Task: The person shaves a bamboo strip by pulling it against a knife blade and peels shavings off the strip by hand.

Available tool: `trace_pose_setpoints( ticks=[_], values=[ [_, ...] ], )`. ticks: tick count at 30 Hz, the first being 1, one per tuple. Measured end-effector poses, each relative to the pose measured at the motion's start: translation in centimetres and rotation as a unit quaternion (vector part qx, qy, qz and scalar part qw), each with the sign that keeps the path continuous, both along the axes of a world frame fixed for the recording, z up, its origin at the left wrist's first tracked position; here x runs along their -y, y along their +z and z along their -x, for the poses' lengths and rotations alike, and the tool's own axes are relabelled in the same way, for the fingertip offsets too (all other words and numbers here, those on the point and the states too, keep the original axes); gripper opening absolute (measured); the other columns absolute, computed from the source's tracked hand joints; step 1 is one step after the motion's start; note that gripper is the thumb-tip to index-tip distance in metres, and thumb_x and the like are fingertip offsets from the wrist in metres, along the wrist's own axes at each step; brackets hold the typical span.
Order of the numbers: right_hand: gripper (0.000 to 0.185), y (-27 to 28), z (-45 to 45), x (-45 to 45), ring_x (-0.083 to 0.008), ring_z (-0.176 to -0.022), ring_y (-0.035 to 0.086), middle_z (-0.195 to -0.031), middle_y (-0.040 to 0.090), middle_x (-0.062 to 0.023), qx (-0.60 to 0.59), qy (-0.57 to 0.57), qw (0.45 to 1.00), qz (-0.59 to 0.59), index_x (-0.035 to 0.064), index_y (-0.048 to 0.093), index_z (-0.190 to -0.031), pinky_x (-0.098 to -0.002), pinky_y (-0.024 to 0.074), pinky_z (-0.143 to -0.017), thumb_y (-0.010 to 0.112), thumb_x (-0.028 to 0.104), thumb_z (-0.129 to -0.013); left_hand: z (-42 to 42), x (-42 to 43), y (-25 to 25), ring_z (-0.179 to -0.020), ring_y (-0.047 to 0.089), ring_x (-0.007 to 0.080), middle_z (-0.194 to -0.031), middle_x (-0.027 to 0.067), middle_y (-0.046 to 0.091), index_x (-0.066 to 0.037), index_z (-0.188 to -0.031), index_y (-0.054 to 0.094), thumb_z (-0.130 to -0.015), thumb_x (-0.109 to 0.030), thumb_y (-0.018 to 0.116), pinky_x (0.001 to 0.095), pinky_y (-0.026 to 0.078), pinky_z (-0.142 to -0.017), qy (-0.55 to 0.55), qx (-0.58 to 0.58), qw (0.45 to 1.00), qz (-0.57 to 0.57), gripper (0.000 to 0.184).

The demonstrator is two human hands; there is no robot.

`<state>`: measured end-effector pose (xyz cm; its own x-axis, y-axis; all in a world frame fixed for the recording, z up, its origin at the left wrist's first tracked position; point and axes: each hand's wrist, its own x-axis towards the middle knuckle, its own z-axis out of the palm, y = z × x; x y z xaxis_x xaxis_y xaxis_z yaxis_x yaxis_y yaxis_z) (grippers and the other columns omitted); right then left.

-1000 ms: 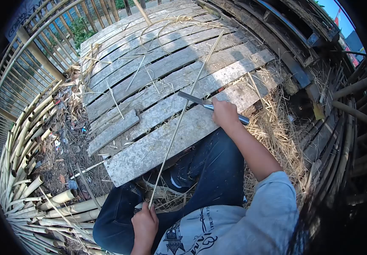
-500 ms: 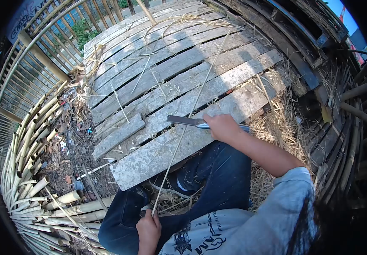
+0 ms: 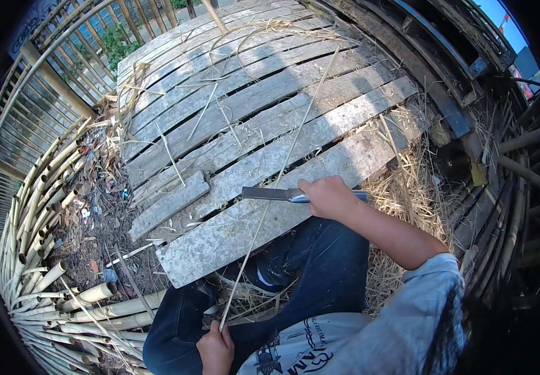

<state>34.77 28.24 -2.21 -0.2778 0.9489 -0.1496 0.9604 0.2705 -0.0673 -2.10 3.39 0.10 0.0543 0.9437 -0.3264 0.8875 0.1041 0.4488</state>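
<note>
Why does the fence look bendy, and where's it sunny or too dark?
Head view: the pale bamboo fence curves inside a round, black-edged picture, probably from a wide lens; head view: bright sun patches and shadow share the grey wooden slatted platform; head view: the lower right is too dark for detail; head view: the flat grey metal blade in the right hand looks fairly clear.

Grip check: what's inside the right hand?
The right hand grips a bladed tool: blade and handle end stick out either side. The handle's middle is covered by the hand.
</note>
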Motion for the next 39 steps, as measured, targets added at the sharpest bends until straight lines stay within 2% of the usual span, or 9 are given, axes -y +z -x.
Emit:
trace_pose_setpoints(
  ticks=[1, 4, 7, 12, 16, 19, 21, 32, 39],
  values=[
    [0.023, -0.4, 0.0, 0.2, -0.0367, -0.070, 0.069, -0.072, 0.067, -0.0170, 0.011, 0.068, 0.998, 0.012, 0.0029, 0.058, -0.095, -0.0488, 0.0542, -0.065, 0.066, 0.012, -0.076, 0.1, 0.2, 0.1, -0.059, 0.063, 0.0430, -0.064, 0.0264, 0.061, 0.008, -0.112, 0.060, -0.096, -0.015, 0.054, 0.0492, 0.049, -0.051, -0.003, -0.007, 1.000, 0.015, 0.028],
    [0.023, -2.9, -5.6, -4.4, -0.0351, -0.069, 0.069, -0.074, 0.069, -0.0150, 0.004, -0.172, 0.983, -0.067, 0.0042, 0.057, -0.097, -0.0467, 0.0541, -0.063, 0.066, 0.014, -0.078, 0.6, 1.0, 0.2, -0.060, 0.062, 0.0434, -0.065, 0.0264, 0.061, 0.007, -0.112, 0.060, -0.096, -0.015, 0.053, 0.0499, 0.049, -0.052, 0.007, 0.007, 1.000, 0.029, 0.028],
    [0.021, -0.2, -5.9, -5.0, -0.0342, -0.069, 0.070, -0.074, 0.069, -0.0142, 0.030, -0.174, 0.981, -0.083, 0.0044, 0.057, -0.096, -0.0465, 0.0541, -0.063, 0.065, 0.013, -0.079, 0.9, 1.4, 1.5, -0.060, 0.062, 0.0441, -0.065, 0.0268, 0.061, 0.007, -0.113, 0.059, -0.096, -0.015, 0.053, 0.0509, 0.049, -0.053, 0.001, 0.000, 1.000, 0.009, 0.028],
    [0.020, 0.1, -2.4, -1.4, -0.0331, -0.072, 0.070, -0.073, 0.068, -0.0157, 0.023, 0.008, 1.000, 0.009, 0.0042, 0.057, -0.098, -0.0453, 0.0544, -0.063, 0.061, 0.007, -0.079, 0.7, 1.2, 0.8, -0.061, 0.062, 0.0445, -0.065, 0.0270, 0.061, 0.005, -0.112, 0.060, -0.097, -0.016, 0.052, 0.0517, 0.049, -0.054, 0.001, -0.021, 0.999, 0.039, 0.028],
    [0.024, -2.7, -6.4, -4.5, -0.0362, -0.071, 0.069, -0.073, 0.068, -0.0183, -0.036, -0.191, 0.976, -0.100, 0.0036, 0.056, -0.100, -0.0463, 0.0547, -0.064, 0.062, 0.008, -0.077, 0.2, 1.6, 3.7, -0.062, 0.062, 0.0461, -0.065, 0.0274, 0.060, 0.003, -0.110, 0.060, -0.098, -0.019, 0.051, 0.0535, 0.048, -0.055, 0.023, -0.021, 0.998, 0.062, 0.027],
    [0.024, -1.1, -6.3, -3.8, -0.0382, -0.071, 0.069, -0.074, 0.067, -0.0193, -0.027, -0.197, 0.975, -0.102, 0.0024, 0.055, -0.100, -0.0472, 0.0547, -0.065, 0.062, 0.008, -0.078, 0.6, 2.6, 3.7, -0.057, 0.061, 0.0407, -0.064, 0.0260, 0.059, 0.004, -0.108, 0.061, -0.100, -0.023, 0.050, 0.0487, 0.047, -0.055, 0.047, -0.026, 0.996, 0.065, 0.030],
    [0.027, 0.5, -3.2, -0.9, -0.0394, -0.071, 0.068, -0.074, 0.067, -0.0199, -0.045, -0.119, 0.991, -0.032, 0.0021, 0.053, -0.102, -0.0482, 0.0545, -0.065, 0.064, 0.010, -0.078, -0.6, 1.3, 4.0, -0.058, 0.061, 0.0432, -0.059, 0.0211, 0.059, -0.003, -0.083, 0.055, -0.095, -0.019, 0.056, 0.0523, 0.047, -0.052, 0.054, -0.054, 0.994, 0.073, 0.020],
    [0.045, -0.2, 15.0, 18.8, -0.0404, -0.062, 0.065, -0.065, 0.065, -0.0181, -0.474, 0.006, 0.865, 0.163, 0.0039, 0.056, -0.091, -0.0479, 0.0516, -0.056, 0.060, 0.049, -0.092, -2.7, -3.4, 2.4, -0.058, 0.062, 0.0407, -0.061, 0.0198, 0.059, -0.003, -0.083, 0.050, -0.093, -0.014, 0.057, 0.0504, 0.047, -0.052, -0.020, -0.106, 0.994, -0.023, 0.016],
    [0.052, 1.5, 12.6, 15.8, -0.0407, -0.060, 0.065, -0.063, 0.063, -0.0204, -0.398, 0.028, 0.914, 0.077, 0.0007, 0.053, -0.088, -0.0493, 0.0510, -0.054, 0.054, 0.052, -0.094, -2.9, -2.2, 1.2, -0.064, 0.059, 0.0427, -0.069, 0.0213, 0.056, 0.000, -0.080, 0.049, -0.089, -0.009, 0.059, 0.0502, 0.046, -0.055, -0.008, -0.023, 0.991, -0.130, 0.016]
  ],
)
